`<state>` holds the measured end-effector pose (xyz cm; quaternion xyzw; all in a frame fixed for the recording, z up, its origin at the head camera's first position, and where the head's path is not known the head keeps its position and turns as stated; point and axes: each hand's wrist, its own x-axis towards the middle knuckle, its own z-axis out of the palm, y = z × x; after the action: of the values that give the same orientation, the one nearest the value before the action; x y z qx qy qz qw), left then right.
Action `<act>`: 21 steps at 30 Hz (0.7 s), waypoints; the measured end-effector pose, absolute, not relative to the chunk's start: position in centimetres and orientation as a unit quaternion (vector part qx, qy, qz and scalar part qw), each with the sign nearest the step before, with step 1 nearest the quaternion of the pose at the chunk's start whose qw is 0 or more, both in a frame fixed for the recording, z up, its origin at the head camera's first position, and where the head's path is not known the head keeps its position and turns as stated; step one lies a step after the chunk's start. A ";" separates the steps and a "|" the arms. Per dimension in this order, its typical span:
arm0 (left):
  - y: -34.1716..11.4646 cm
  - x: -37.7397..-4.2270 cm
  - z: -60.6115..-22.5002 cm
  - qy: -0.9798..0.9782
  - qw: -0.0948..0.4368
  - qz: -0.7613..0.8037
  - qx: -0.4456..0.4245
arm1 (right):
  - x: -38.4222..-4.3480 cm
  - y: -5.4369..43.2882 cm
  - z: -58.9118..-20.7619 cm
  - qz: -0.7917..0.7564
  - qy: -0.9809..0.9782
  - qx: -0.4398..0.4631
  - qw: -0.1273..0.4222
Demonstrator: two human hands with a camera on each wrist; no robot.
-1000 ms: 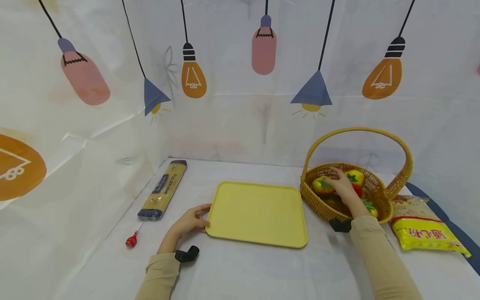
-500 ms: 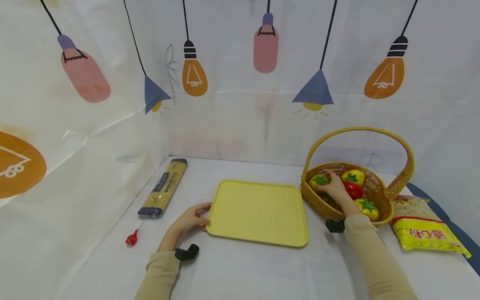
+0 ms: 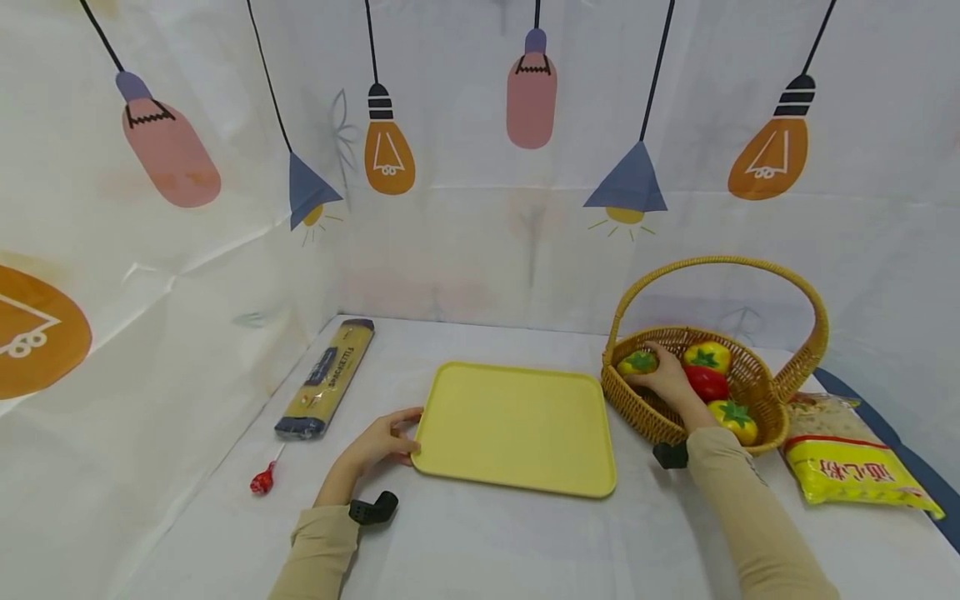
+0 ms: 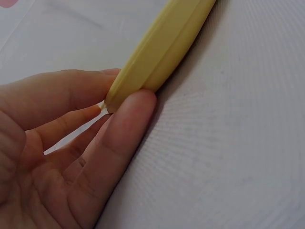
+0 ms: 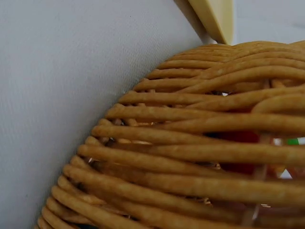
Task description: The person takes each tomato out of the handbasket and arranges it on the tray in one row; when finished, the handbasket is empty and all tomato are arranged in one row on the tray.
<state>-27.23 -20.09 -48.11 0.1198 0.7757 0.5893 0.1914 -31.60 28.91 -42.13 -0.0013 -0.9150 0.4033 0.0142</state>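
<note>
My left hand (image 3: 378, 442) pinches the left edge of a yellow tray (image 3: 516, 427) near its front corner. In the left wrist view the thumb (image 4: 129, 124) lies on one side of the tray's rim (image 4: 152, 62), with fingers on the other. My right hand (image 3: 670, 377) reaches into a wicker basket (image 3: 637, 415), its fingers and thumb around a yellow toy fruit with a green leafy top (image 3: 636, 362). Two similar yellow fruits and a red one (image 3: 707, 383) lie in the basket. The right wrist view shows mostly basket weave (image 5: 190, 152), hiding the hand.
A spaghetti packet (image 3: 330, 379) lies left of the tray, with a red lollipop (image 3: 262, 479) in front of it. Right of the basket is a yellow and clear food bag (image 3: 858, 458). The tall basket handle (image 3: 720, 260) arches above the fruits. White sheeting with lamp prints surrounds the table.
My right hand has shifted slightly left and closed around the left yellow fruit, whose green top now faces up. The left hand stays at the tray edge.
</note>
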 end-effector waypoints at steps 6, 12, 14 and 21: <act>-20.0 -27.2 -48.1 0.776 0.190 0.591 0.114 | -31.7 29.0 -42.2 0.407 -0.913 0.006 0.007; -20.1 -27.2 -48.1 0.778 0.192 0.588 0.114 | -31.8 29.0 -42.3 0.392 -0.920 0.017 -0.002; -20.1 -27.2 -48.1 0.778 0.192 0.587 0.116 | -31.7 29.0 -42.3 0.385 -0.923 0.018 -0.001; -20.1 -27.1 -48.1 0.777 0.190 0.588 0.120 | -31.7 29.0 -42.6 0.366 -0.930 0.028 0.020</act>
<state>-27.09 -20.07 -48.15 0.1201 0.7768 0.5883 0.1897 -31.74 29.02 -42.62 0.0275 -0.9298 0.3665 0.0202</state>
